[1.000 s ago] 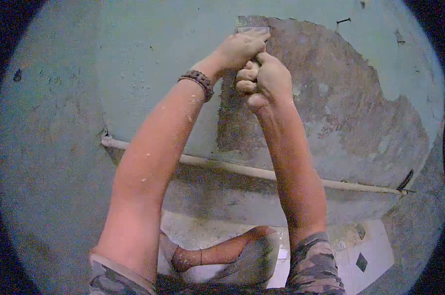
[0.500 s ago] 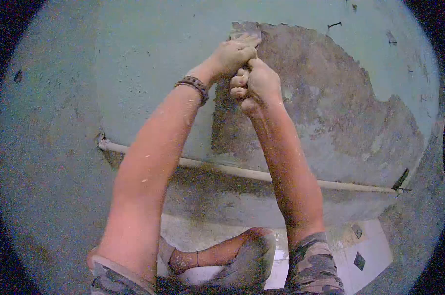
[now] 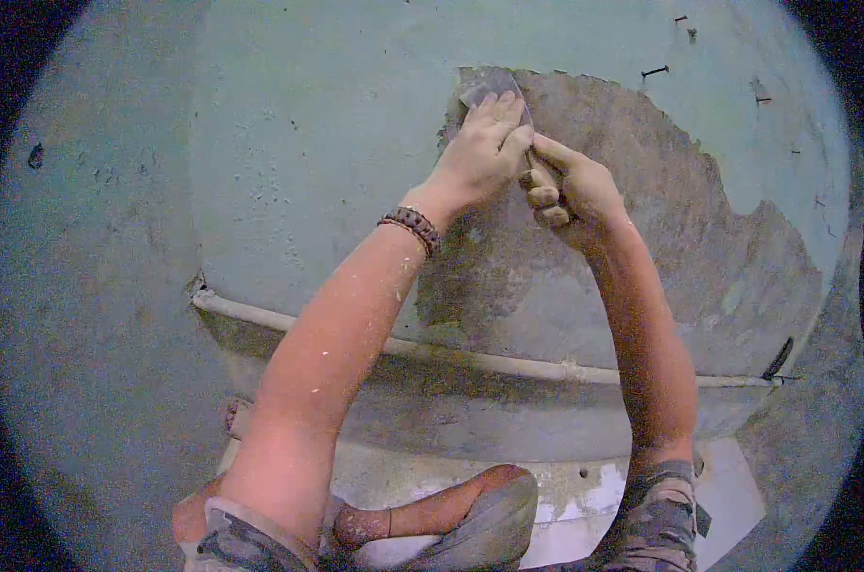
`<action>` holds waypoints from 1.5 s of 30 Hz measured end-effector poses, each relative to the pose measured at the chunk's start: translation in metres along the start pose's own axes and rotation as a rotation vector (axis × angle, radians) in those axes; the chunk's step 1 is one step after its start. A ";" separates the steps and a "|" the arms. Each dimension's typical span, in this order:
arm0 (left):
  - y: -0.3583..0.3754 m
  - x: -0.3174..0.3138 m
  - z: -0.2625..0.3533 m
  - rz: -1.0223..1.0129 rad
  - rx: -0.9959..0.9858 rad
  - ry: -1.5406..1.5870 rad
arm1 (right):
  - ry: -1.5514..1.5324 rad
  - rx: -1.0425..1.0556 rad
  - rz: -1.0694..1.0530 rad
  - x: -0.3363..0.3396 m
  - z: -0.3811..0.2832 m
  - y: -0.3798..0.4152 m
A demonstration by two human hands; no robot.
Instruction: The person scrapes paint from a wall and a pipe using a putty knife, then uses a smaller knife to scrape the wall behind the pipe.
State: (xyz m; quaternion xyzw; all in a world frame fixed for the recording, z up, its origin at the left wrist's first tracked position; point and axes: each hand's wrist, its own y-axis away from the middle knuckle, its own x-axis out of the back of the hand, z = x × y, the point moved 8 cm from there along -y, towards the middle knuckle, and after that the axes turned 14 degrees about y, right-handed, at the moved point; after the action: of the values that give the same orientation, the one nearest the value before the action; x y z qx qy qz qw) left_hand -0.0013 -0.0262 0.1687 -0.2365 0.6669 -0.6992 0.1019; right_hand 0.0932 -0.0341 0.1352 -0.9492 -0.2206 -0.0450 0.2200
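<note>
A scraper with a wide, flat metal blade (image 3: 489,86) lies against the upper left edge of a bare grey-brown patch (image 3: 642,210) on the pale green wall. My left hand (image 3: 484,148) presses on the blade, fingers stretched along it and thumb close to the handle. Curled around the handle, my right hand (image 3: 580,191) is just below and to the right; the handle itself is mostly hidden. A dark beaded bracelet (image 3: 413,229) circles my left wrist.
A light pipe (image 3: 470,359) runs across the wall's lower part. Several nails, one a dark nail (image 3: 654,72), stick out at upper right. A bent leg (image 3: 442,510) is below, above a light floor (image 3: 570,539).
Both hands and the scraper appear farther right and lower, and the blade is angled more. My right hand has swung outward to the right. The whole view has shifted, with the pipe lower.
</note>
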 end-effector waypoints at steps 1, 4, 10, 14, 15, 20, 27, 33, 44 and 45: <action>0.004 0.001 -0.001 0.073 -0.014 0.069 | 0.053 0.002 0.062 0.003 0.000 -0.003; -0.008 0.003 -0.007 0.147 -0.085 -0.062 | 0.100 0.014 0.127 0.006 -0.001 -0.007; -0.011 0.002 0.002 -0.021 -0.353 -0.374 | 0.108 0.001 0.131 -0.006 -0.002 -0.006; -0.005 0.014 -0.007 0.019 -0.273 -0.161 | -0.101 0.024 0.142 -0.025 0.000 0.001; 0.002 0.016 -0.004 -0.013 -0.356 -0.237 | -0.125 0.012 0.129 -0.029 0.005 -0.004; -0.001 0.014 -0.014 -0.135 -0.361 -0.507 | -0.077 0.121 0.197 -0.027 0.064 -0.038; 0.187 0.021 0.016 -0.195 0.036 -0.172 | -0.090 0.038 0.219 -0.097 0.223 0.058; 0.342 0.021 -0.008 -0.450 0.348 -0.494 | -0.284 -0.455 0.256 -0.104 0.278 0.180; 0.358 0.045 -0.042 -0.775 0.774 -0.654 | 0.433 -0.080 0.495 0.050 0.190 0.255; 0.361 0.044 -0.049 -0.778 0.769 -0.655 | 0.412 -0.051 0.514 0.055 0.186 0.261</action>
State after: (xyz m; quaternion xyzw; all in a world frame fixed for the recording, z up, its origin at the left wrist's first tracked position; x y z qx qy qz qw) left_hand -0.1252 -0.0352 -0.1767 -0.6095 0.1678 -0.7659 0.1169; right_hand 0.2554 -0.1413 -0.1255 -0.9498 0.0767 -0.1847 0.2404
